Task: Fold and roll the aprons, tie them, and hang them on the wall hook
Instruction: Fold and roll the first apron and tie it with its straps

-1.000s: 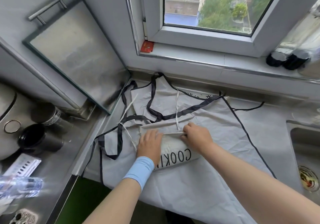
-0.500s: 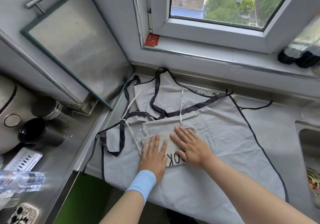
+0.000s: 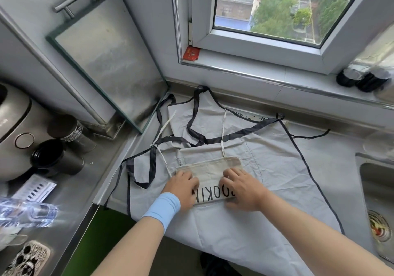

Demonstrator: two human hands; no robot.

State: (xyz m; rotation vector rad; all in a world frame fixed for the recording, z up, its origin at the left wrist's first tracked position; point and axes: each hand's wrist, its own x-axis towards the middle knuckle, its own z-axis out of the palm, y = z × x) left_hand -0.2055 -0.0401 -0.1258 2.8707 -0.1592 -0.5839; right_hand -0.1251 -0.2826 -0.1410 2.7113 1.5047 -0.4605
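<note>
1. Cream apron (image 3: 210, 167): folded into a narrow panel with black lettering. It lies on top of a grey apron (image 3: 277, 158), which is spread flat over the worktop (image 3: 341, 147) below the window and to the left of the sink (image 3: 362, 162).
2. Left grip (image 3: 183, 187), wearing a blue wristband (image 3: 162, 208): it sits at the panel's left edge with its fingers bent down onto the cloth and appears to clasp that edge. The thumb is hidden.
3. Right grip (image 3: 243, 188): it sits at the panel's right part with knuckles raised and fingertips (image 3: 229, 173) curled into the fabric. It appears to hold the cloth, not lie flat on it.
4. Handling: both aprons are judged to be light, limp woven cotton. This cloth creases readily, does not keep its shape unless pressed, and can slide over the layer beneath it.
5. Where to hold: take the panel at both ends of its near edge so that the roll starts straight. Even pressure from both sides should keep it tight.
6. White tie (image 3: 222, 126) and dark straps (image 3: 191, 124): these trail loose toward the wall. The tie probably has to stay free for the knot.
7. Risk: the roll may skew, or it may drag the grey layer along.
8. No wall hook is in view.
</note>
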